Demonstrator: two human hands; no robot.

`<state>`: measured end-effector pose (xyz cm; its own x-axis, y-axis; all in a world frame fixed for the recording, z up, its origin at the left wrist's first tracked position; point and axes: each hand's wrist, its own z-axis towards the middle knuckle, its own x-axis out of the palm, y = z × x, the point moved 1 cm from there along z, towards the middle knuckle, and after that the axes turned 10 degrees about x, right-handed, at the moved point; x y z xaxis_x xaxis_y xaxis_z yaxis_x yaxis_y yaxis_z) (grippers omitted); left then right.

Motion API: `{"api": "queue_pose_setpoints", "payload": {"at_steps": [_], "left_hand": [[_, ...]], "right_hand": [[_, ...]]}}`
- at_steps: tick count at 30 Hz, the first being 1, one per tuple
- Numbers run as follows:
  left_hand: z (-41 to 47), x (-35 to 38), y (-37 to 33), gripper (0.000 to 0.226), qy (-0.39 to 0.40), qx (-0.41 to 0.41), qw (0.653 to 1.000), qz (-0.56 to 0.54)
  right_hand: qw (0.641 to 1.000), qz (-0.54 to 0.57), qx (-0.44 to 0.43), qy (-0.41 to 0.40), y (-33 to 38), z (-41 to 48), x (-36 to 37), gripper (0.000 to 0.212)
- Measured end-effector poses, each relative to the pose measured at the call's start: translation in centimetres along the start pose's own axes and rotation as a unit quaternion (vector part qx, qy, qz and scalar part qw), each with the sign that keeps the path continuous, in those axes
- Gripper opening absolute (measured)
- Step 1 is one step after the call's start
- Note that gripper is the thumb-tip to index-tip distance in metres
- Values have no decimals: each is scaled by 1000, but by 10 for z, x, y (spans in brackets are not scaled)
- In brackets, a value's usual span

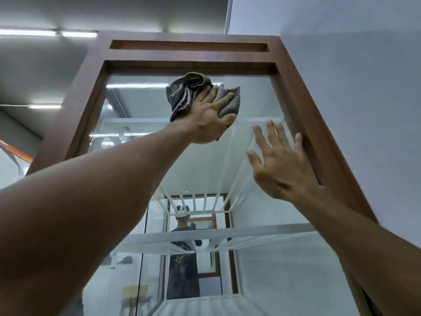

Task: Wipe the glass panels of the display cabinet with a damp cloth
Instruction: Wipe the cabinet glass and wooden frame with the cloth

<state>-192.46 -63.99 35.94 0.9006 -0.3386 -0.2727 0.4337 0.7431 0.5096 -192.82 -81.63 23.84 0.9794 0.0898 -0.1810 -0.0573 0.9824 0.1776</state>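
So the left hand (pixel 209 115) grips the cloth (pixel 184 94) bunched up, pressing it on the glass (pixel 141 106) near the top (bunched for more pressure, I'd guess). Most of the cloth sticks out past the fingers. The right hand (pixel 280 165) is spread wide, empty, by the frame (pixel 305 115), probably bracing.

Single view: your head camera, wide-angle.
- Facing: tilted steeply upward along glass panel (pixel 141 106) toward top rail of display cabinet (pixel 189 53).
- Distance: very near, at arm's reach. Your forearms fill both lower corners.
- Framing: left hand (pixel 209 117) on cloth (pixel 182 96) upper centre. Right hand (pixel 280 165) right of centre, by frame edge.
- Margins: ceiling lights (pixel 47 33) upper left, white wall (pixel 341 65) right.
- Straight frame edges splay outward toward bottom.
- Your reflection (pixel 182 215) sits low centre in glass, facing lens.
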Motion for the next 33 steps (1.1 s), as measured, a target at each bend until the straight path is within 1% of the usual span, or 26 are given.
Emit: {"api": "queue_pose_setpoints", "payload": {"at_steps": [3, 5, 8, 11, 13, 15, 16, 17, 20, 21, 22, 24, 26, 28, 29, 30, 32, 33], "left_hand": [[-21, -5, 16, 66, 1, -12, 1000, -1], [-38, -11, 29, 67, -3, -21, 1000, 3], [-61, -17, 52, 68, -9, -48, 999, 7], [-85, -29, 78, 66, -29, -98, 995, 2], [-100, -31, 95, 66, -49, -145, 988, 31], [-113, -27, 95, 67, -57, -190, 978, 66], [-117, -24, 88, 67, -55, -192, 977, 71], [-119, -19, 79, 67, -46, -171, 982, 72], [-109, -15, 68, 68, 1, -44, 996, 76], [-106, -21, 74, 69, 3, -32, 998, 62], [-106, -27, 83, 71, -2, -46, 998, 40], [-113, -36, 102, 70, -31, -115, 993, 5], [-127, -33, 107, 71, -56, -177, 982, 31], [-134, -23, 93, 71, -53, -202, 976, 69], [-130, -18, 84, 71, -47, -187, 978, 74], [-123, -15, 77, 70, -35, -153, 985, 75], [-104, -17, 71, 72, -2, -57, 995, 80], [-97, -22, 73, 73, 9, -27, 997, 77]], "right_hand": [[1000, -10, -26, 3, 37, 16, 1, 71], [1000, -1, -26, 0, 62, 31, 2, 66], [1000, 9, -18, -18, 91, 47, 3, 64], [999, 25, -25, -17, 109, 45, 8, 66], [998, 29, -51, -15, 116, 38, 11, 66], [997, 25, -71, -18, 121, 33, 12, 65], [997, 24, -75, -19, 123, 32, 13, 65], [997, 23, -77, -20, 123, 32, 13, 65], [997, 19, -75, -26, 120, 34, 13, 65], [997, 17, -76, -23, 120, 34, 13, 65], [997, 18, -78, -18, 119, 33, 13, 65], [996, 21, -80, -13, 118, 32, 12, 65], [996, 21, -82, -11, 118, 32, 12, 65], [996, 20, -83, -11, 119, 31, 12, 65], [996, 21, -82, -12, 119, 30, 13, 65], [996, 22, -81, -13, 119, 30, 13, 64], [996, 23, -80, -19, 119, 30, 14, 64], [996, 23, -80, -21, 118, 31, 14, 64]]}}
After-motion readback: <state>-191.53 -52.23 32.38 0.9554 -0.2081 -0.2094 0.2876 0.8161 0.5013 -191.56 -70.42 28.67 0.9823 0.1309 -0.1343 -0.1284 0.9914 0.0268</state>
